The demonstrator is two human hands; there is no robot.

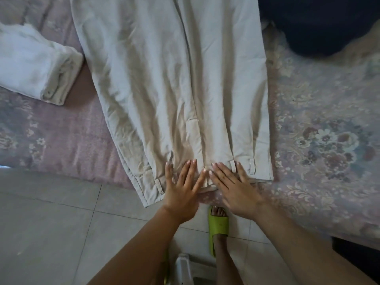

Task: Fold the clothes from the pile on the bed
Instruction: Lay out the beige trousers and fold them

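While the beige trousers (170,83) lay flat with their waistband at the bed's (320,140) near edge, we pressed our left hand (182,190) and right hand (234,188), fingers straight and spread, there; smoothing outward toward the hems seemed wisest before folding

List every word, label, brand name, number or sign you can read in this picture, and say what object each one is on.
None: no readable text shows.
The beige trousers, the folded white garment, the floral bedcover and the green slipper carry no visible lettering, nor do the hands.
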